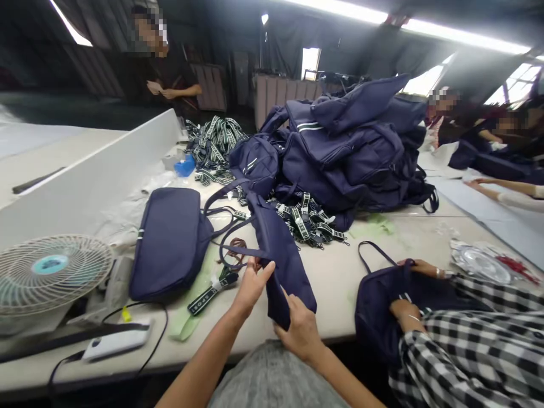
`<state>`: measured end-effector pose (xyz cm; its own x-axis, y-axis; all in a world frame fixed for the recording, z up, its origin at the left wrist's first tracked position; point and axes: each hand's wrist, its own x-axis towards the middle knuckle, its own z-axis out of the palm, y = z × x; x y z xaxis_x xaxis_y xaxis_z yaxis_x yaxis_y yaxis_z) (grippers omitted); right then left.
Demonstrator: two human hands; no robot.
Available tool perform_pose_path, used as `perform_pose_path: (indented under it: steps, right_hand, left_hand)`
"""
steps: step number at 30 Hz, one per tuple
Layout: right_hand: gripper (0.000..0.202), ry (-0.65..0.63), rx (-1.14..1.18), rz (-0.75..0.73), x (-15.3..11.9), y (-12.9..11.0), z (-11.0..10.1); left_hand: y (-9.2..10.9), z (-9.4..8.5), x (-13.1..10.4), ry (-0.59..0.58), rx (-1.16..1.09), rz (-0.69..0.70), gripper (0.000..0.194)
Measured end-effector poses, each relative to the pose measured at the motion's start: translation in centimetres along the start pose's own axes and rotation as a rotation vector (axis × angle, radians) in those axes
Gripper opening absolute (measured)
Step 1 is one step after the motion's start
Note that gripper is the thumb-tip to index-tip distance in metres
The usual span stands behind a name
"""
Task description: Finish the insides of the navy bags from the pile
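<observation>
A navy bag (283, 249) stands on its narrow side in front of me at the table's near edge. My left hand (251, 286) is closed on its upper edge near the strap. Lower down, my right hand (300, 326) grips the bag's near end, thumb on the edge. Thin navy handles loop out to the left of this bag. Another navy bag (168, 241) lies flat to the left. Between the two bags, a folded dark strap with white lettering (208, 296) rests on the table near my left hand.
A large pile of navy bags (340, 147) and heaps of lettered straps (215, 141) fill the back. At left are a fan (51, 272), a white phone (117, 341) and cables. At right, a person in a checked sleeve (459, 345) handles another navy bag (374, 300).
</observation>
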<state>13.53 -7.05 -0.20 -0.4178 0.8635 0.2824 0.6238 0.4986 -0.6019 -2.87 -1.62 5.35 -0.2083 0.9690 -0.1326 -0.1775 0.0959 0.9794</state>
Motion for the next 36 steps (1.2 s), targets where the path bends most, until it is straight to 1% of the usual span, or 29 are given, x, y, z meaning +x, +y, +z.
perform_pose_path:
  steps: [3,5,6,7,9,10,12,14,16,18,20,21,23,25,27,28,30,32,34,36]
  right_hand:
    - [0.083,-0.143,0.179,0.054,0.3,-0.1,-0.9]
    - [0.070,-0.231,0.402,0.117,1.2,0.2,-1.9]
    - [0.062,-0.237,0.515,0.154,2.0,0.3,-2.4]
    - [0.056,-0.209,0.604,0.181,3.0,0.4,-3.0]
    - [0.054,-0.089,0.665,0.181,5.4,0.0,-3.9]
    - [0.058,-0.031,0.643,0.150,6.7,-0.4,-4.3]
    - [0.068,0.042,0.547,0.069,9.3,-1.5,-4.9]
    - [0.070,0.098,0.419,0.051,11.5,-2.7,-5.3]
    - [0.063,0.145,0.272,0.090,13.1,-3.5,-5.4]
    - [0.050,0.173,0.150,0.124,14.1,-3.7,-5.5]
    - [0.040,0.163,0.083,0.113,14.5,-3.6,-5.7]
    - [0.039,0.139,0.078,0.091,14.5,-3.4,-5.8]
    - [0.038,0.046,0.122,0.034,14.3,-3.0,-6.0]
    - [0.039,-0.044,0.190,-0.002,14.0,-2.7,-6.3]
    - [0.032,-0.075,0.241,0.000,14.0,-2.3,-6.6]
    - [0.028,-0.067,0.270,0.010,14.1,-2.0,-6.7]
    - [0.021,-0.028,0.381,0.048,14.2,-1.3,-6.9]
    - [0.024,0.019,0.578,0.128,14.2,-0.4,-7.1]
    - [0.030,0.064,0.802,0.224,13.9,0.5,-7.4]
    - [0.031,0.102,0.992,0.288,13.3,1.1,-7.6]
  left_hand:
    - [0.8,0.6,0.3,0.076,0.230,0.063,0.046]
    - [1.3,0.6,0.3,0.086,0.329,0.132,0.039]
    - [1.6,0.5,0.3,0.072,0.361,0.159,0.036]
    - [1.8,0.5,0.4,0.049,0.390,0.176,0.033]
    - [2.2,0.7,0.6,0.002,0.440,0.198,0.028]
    - [2.4,0.9,0.7,-0.024,0.457,0.215,0.027]
    - [2.5,1.4,1.0,-0.087,0.469,0.271,0.026]
    - [2.5,1.9,1.2,-0.160,0.459,0.324,0.029]
    - [2.4,2.2,1.3,-0.193,0.484,0.299,0.031]
    - [2.4,2.2,1.1,-0.182,0.530,0.226,0.034]
    - [2.4,2.2,0.8,-0.158,0.554,0.185,0.038]
    - [2.4,2.3,0.6,-0.160,0.543,0.182,0.040]
    - [2.3,2.4,0.2,-0.199,0.476,0.177,0.044]
    - [2.0,2.7,-0.1,-0.263,0.391,0.137,0.052]
    - [1.8,3.0,-0.2,-0.313,0.334,0.098,0.062]
    - [1.7,3.0,-0.1,-0.320,0.324,0.079,0.067]
    - [1.7,2.9,0.1,-0.294,0.326,0.058,0.075]
    - [1.9,2.3,0.4,-0.261,0.318,0.056,0.079]
    - [2.2,1.4,0.7,-0.251,0.289,0.058,0.079]
    - [2.4,0.7,1.1,-0.256,0.253,0.042,0.076]
